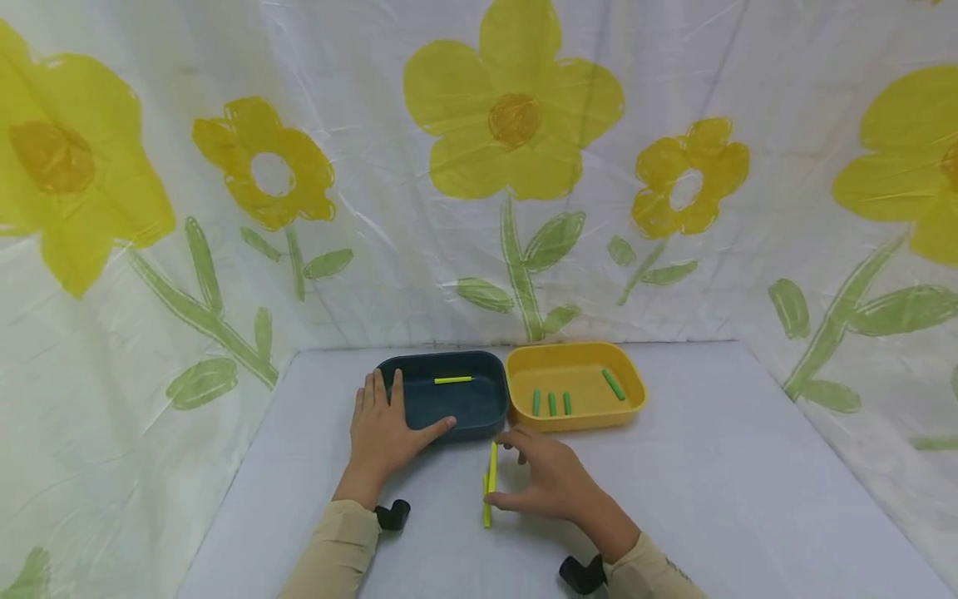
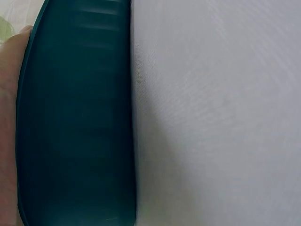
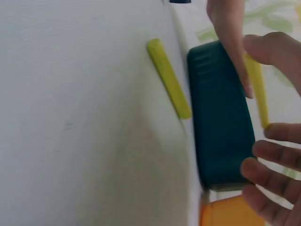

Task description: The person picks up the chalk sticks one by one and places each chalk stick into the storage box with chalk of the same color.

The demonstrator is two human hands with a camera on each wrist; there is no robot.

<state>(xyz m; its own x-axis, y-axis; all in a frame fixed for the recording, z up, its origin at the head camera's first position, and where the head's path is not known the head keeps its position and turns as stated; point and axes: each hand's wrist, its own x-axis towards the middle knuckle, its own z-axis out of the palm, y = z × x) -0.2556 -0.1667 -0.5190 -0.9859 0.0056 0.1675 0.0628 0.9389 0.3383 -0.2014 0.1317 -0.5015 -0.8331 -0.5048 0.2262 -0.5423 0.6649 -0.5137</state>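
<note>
In the head view my right hand (image 1: 550, 474) pinches a yellow stick like chalk (image 1: 493, 467) lengthwise, thumb at one end and index finger at the other. The right wrist view shows this held stick (image 3: 256, 89) above the table, the other fingers spread apart. A second yellow stick (image 3: 169, 77) lies on the table just below it. My left hand (image 1: 385, 428) rests with spread, straight fingers on the left side of a dark teal tray (image 1: 467, 433), thumb along its near rim. One yellow stick (image 1: 452, 380) lies inside that tray.
A yellow tray (image 1: 576, 423) stands right against the teal tray's right side. Inside it are several green sticks (image 1: 613, 384). A white cloth table (image 1: 711, 482) lies under everything, and a flower-printed curtain (image 1: 359, 283) hangs behind its far edge.
</note>
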